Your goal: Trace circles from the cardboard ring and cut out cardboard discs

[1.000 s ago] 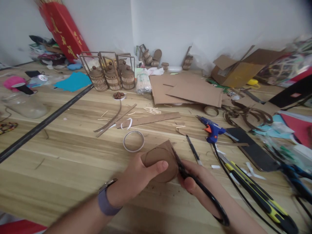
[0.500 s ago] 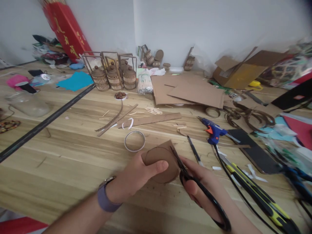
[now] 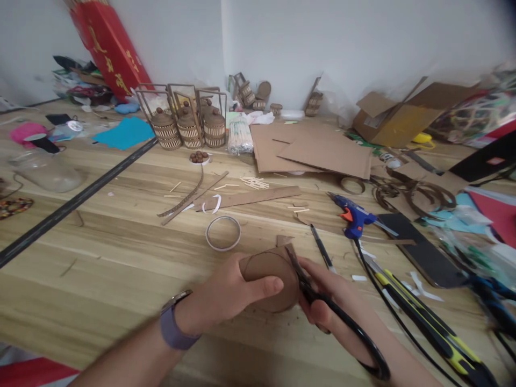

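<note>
My left hand (image 3: 237, 293) is closed on a piece of brown cardboard (image 3: 269, 294), its thumb lying across the top. A curved line is drawn on the cardboard, and its lower right edge is rounded. In my right hand (image 3: 322, 295) is a pair of black-handled scissors (image 3: 346, 317), with the blades at the cardboard's upper right edge. A small cardboard scrap (image 3: 284, 240) lies just beyond the piece. Farther off, a white-rimmed ring like a tape roll (image 3: 223, 233) rests on the wooden table.
On the right are a black pen (image 3: 321, 247), a blue glue gun (image 3: 352, 215) with its cord, a yellow-black utility knife (image 3: 439, 328) and a dark phone (image 3: 419, 252). Cardboard sheets (image 3: 310, 148) and small lidded baskets (image 3: 189, 129) stand behind, with short sticks (image 3: 253, 183) nearer.
The cardboard and scissors have shifted slightly toward me and to the right. A cut-off corner scrap now shows on the table beyond the piece.
</note>
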`<state>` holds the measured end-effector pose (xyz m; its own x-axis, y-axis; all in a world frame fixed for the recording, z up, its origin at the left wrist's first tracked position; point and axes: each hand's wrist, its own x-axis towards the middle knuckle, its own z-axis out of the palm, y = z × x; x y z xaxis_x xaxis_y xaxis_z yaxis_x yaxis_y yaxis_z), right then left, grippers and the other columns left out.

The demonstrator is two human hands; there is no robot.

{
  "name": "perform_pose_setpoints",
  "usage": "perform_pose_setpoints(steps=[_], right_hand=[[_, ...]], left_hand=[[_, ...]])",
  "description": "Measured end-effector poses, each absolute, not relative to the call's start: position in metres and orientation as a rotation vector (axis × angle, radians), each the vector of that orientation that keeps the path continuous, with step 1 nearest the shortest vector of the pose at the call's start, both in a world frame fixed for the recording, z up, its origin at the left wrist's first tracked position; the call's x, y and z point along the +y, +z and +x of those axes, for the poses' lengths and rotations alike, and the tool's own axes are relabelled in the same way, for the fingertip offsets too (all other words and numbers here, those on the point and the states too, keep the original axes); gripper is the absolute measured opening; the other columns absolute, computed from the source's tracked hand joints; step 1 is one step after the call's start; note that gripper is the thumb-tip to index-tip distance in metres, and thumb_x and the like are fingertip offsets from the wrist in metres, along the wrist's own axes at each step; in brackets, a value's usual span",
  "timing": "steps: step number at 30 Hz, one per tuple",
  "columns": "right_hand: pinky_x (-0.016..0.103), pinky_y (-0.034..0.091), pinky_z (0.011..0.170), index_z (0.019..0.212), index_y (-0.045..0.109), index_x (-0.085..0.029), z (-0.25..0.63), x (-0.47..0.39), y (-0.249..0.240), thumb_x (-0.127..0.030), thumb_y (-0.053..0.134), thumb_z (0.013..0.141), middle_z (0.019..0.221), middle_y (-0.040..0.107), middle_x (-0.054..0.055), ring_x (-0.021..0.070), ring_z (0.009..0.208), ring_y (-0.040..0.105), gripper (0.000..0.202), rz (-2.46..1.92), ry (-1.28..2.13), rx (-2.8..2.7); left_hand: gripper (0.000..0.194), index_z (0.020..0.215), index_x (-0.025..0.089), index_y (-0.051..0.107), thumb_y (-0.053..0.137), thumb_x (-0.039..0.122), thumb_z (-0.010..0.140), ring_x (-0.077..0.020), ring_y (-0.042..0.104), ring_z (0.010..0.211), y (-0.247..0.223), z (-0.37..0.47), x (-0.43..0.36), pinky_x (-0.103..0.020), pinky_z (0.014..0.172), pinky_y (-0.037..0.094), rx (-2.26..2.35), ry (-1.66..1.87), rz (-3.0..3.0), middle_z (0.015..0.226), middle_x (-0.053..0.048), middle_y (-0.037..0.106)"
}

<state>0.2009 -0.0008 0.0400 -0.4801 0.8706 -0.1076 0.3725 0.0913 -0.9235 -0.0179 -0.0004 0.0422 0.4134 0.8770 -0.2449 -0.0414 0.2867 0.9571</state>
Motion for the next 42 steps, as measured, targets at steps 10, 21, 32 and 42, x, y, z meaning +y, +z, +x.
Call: perform_pose_setpoints(steps=[10,21,32,42], right_hand=[[0.025,0.025,0.039,0.107,0.066,-0.016,0.195,-0.005,0.037,-0.095,0.043,0.073,0.052,0.042,-0.006,0.0121,0.042,0.032,0.089,-1.206,1.301,-1.809],[0.026,0.030,0.044,0.144,0.039,-0.006,0.186,-0.011,0.020,-0.098,0.032,0.073,0.056,0.048,-0.006,0.0150,0.046,0.041,0.116,-1.252,1.162,-1.840],[0.026,0.037,0.051,0.156,0.025,-0.015,0.201,-0.012,0.016,-0.093,0.037,0.078,0.071,0.059,0.001,0.0165,0.056,0.050,0.111,-1.169,1.434,-1.777],[0.024,0.036,0.047,0.089,0.061,-0.020,0.197,-0.006,0.039,-0.091,0.040,0.079,0.063,0.056,-0.001,0.0132,0.050,0.045,0.075,-1.094,1.419,-1.904]], left_hand=[[0.037,0.094,0.017,0.079,0.087,0.043,0.068,-0.0263,0.073,0.090,0.045,-0.016,0.006,-0.033,0.082,0.054,0.912,0.876,0.838,0.094,-0.007,0.081],[0.042,0.104,0.020,0.074,0.087,0.043,0.070,-0.0294,0.070,0.109,0.040,-0.004,-0.006,-0.039,0.096,0.052,1.094,1.050,0.820,0.113,-0.007,0.078],[0.042,0.107,0.021,0.076,0.087,0.042,0.071,-0.0324,0.069,0.108,0.033,-0.008,-0.008,-0.041,0.096,0.052,1.194,0.962,0.893,0.108,-0.009,0.079],[0.043,0.103,0.019,0.077,0.085,0.048,0.073,-0.0290,0.070,0.105,0.040,-0.013,-0.002,-0.038,0.091,0.054,1.036,0.833,0.975,0.105,-0.006,0.080]])
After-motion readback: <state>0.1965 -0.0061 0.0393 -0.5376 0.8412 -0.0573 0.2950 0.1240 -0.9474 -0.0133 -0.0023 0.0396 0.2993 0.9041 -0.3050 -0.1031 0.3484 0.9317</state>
